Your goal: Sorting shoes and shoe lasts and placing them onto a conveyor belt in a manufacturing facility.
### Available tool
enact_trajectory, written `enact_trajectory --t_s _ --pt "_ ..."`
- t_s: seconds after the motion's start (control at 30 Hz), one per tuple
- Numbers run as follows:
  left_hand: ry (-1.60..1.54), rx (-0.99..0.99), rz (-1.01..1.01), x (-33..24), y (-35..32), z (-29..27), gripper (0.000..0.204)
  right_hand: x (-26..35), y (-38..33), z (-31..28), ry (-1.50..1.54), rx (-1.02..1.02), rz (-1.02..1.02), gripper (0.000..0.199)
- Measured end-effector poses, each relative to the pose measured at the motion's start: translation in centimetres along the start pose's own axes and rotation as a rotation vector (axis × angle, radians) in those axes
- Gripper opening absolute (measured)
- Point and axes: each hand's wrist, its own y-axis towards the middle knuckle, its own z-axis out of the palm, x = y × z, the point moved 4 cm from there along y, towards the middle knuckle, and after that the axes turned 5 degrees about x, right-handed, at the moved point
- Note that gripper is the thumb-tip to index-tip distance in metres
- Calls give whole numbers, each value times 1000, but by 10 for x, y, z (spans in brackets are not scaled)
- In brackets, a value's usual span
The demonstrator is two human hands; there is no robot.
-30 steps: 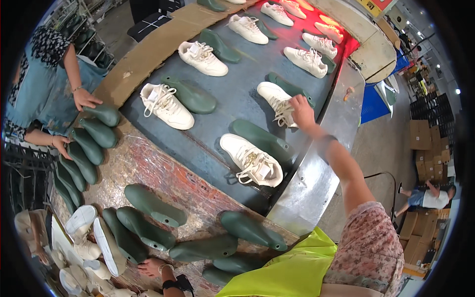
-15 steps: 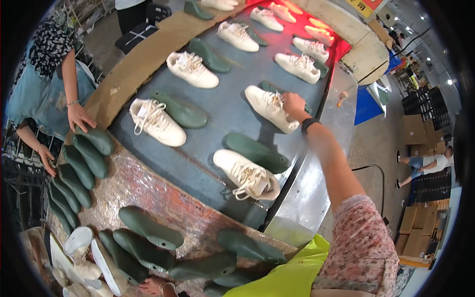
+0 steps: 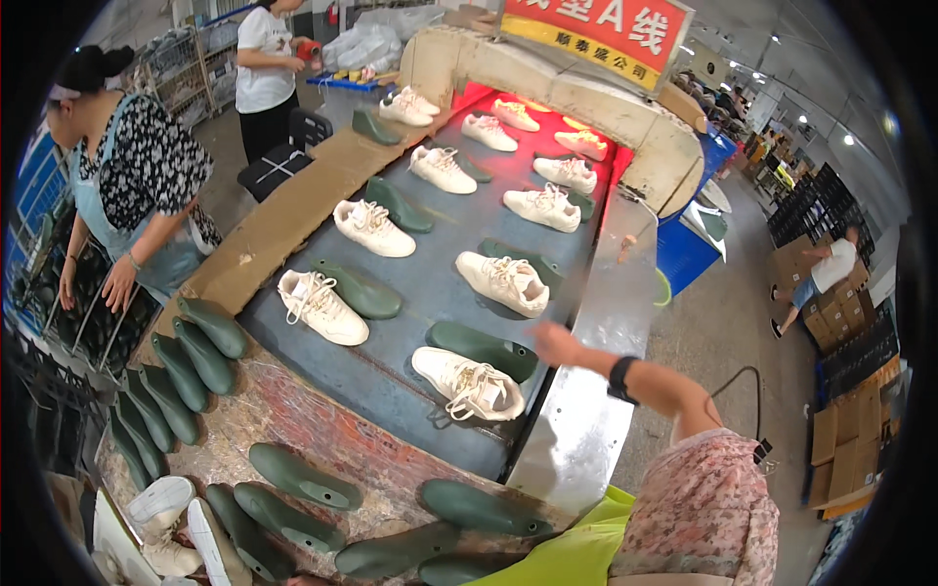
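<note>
My right hand [image 3: 557, 345], blurred, hovers at the right edge of a grey conveyor belt [image 3: 430, 264], near the heel end of a green shoe last [image 3: 484, 350]. Its fingers do not show clearly. A cream lace-up sneaker [image 3: 469, 384] lies beside that last; another cream sneaker [image 3: 502, 282] lies just beyond my hand, with a green last [image 3: 524, 266] behind it. Only a sliver of my left hand [image 3: 308, 581] shows at the lower edge, by the green lasts [image 3: 288, 516] on the near table; its fingers are hidden.
More sneakers and lasts lie in pairs up the belt toward a red-lit tunnel [image 3: 528, 117]. Lasts stand in a row [image 3: 181, 366] at the left table edge. Loose sneakers [image 3: 210, 537] lie lower left. A co-worker [image 3: 137, 186] stands at a rack on the left. A metal rail [image 3: 576, 391] borders the belt.
My right hand has left the sneaker and last farther up the belt and drawn back toward me. The view has tilted up. The co-worker's hands have left the row of lasts.
</note>
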Motion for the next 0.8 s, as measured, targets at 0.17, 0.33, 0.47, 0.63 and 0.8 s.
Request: enact_trajectory --t_s 0.17,0.33,0.47,0.63,0.8 --pt "-59 52 76 9 6 15 38 15 -177 95 323 871 -39 25" --pt "-164 173 225 26 29 39 36 38 -283 106 24 941 -176 33" --pt "-547 422 476 69 64 74 35 32 -301 125 71 755 -3 33" --pt "-621 772 877 95 -20 70 44 85 -303 137 -118 743 -138 25" --pt "-458 456 1107 125 -119 -17 61 105 -295 150 -346 677 -183 19"
